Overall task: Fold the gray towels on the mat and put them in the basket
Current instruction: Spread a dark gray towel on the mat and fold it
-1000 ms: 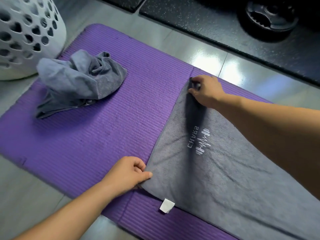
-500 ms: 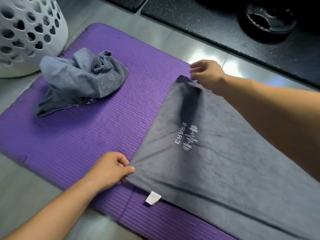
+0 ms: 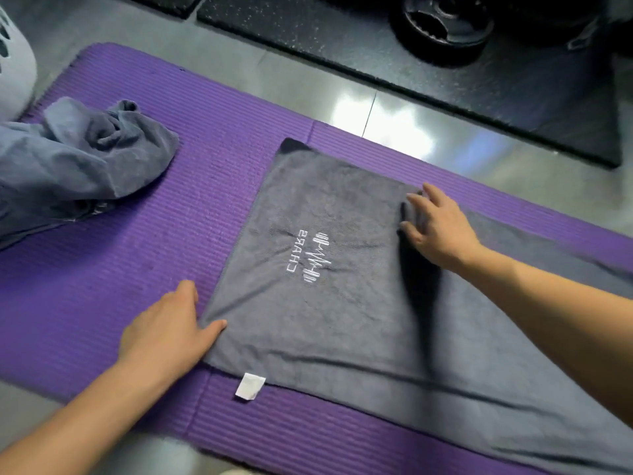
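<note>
A gray towel (image 3: 342,320) with a white logo and a white tag lies spread flat on the purple mat (image 3: 219,186). My left hand (image 3: 168,332) rests at the towel's near left corner, thumb lying on the cloth. My right hand (image 3: 435,228) lies flat on the towel near its far edge, fingers spread and straight. A second gray towel (image 3: 78,162) sits crumpled on the mat's left end. Only a sliver of the white perforated basket (image 3: 13,66) shows at the left edge.
Glossy gray floor tiles (image 3: 394,111) lie beyond the mat. Farther back are black rubber mats (image 3: 342,46) with a black weight plate (image 3: 442,25) on them. The spread towel runs off the frame to the right.
The towel has been laid flat on the mat. My right hand let go of the far corner and moved right onto the cloth; my left hand relaxed its pinch at the near corner.
</note>
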Tool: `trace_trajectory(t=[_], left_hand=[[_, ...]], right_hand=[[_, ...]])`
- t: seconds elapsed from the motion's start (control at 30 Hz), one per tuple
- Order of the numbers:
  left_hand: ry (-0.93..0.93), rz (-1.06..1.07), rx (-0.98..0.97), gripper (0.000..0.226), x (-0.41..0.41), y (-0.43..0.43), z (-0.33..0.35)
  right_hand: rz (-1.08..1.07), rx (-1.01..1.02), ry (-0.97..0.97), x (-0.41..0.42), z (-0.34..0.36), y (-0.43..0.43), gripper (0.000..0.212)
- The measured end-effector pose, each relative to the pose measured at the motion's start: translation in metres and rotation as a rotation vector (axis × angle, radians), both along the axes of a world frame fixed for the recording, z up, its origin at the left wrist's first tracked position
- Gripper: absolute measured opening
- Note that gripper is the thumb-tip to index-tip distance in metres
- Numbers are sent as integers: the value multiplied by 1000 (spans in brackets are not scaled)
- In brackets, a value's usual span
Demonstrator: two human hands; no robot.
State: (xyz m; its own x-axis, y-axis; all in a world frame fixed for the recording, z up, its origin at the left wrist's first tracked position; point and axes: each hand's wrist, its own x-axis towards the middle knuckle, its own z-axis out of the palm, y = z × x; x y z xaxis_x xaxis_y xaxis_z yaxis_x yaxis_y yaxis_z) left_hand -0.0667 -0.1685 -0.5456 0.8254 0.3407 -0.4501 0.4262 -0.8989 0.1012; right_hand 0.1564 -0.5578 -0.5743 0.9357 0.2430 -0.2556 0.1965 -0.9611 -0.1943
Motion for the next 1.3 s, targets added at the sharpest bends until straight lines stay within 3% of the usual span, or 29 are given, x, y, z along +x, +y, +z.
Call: trace_trajectory(t=[0.1,0.23,0.33,0.4,0.57,0.67,0.77,0.87,0.97,1.0,1.13,1.3], left_hand=[[-169,-262,1,50,19,-28,11],[44,-713,-193,54,66,-97,29],[161,-1027,-171,58,85,-161,33],[184,-1120,-137,62,95,-210,30],[146,-1109,-78,71,107,-344,0],[160,-1072,7,88,94,-387,-24],[140,-969,97,100,86,-401,-30],[34,-920,89,93,73,-417,-27],[-155,-1094,-24,72,47,-442,-29],[-193,-1145,-75,70,37,-454,-30],[-120,-1236,-177,73,11,-511,-36],[-100,-1169,-79,74,2,-535,-54]], right_hand=[[188,-114,47,-22,-2,-10,69],[342,-132,15,-70,6,-67,71],[363,-146,62,-131,10,-129,67],[300,-147,41,-177,9,-167,65],[36,-135,14,-276,-11,-244,69],[64,-113,0,-311,-22,-269,71],[20,66,-74,-312,-20,-281,66],[-343,304,-225,-308,-13,-312,52],[-615,322,-306,-317,-2,-359,21],[-624,336,-260,-325,-1,-374,11],[-381,375,-56,-364,-6,-405,15],[-290,329,-93,-372,-17,-416,16]])
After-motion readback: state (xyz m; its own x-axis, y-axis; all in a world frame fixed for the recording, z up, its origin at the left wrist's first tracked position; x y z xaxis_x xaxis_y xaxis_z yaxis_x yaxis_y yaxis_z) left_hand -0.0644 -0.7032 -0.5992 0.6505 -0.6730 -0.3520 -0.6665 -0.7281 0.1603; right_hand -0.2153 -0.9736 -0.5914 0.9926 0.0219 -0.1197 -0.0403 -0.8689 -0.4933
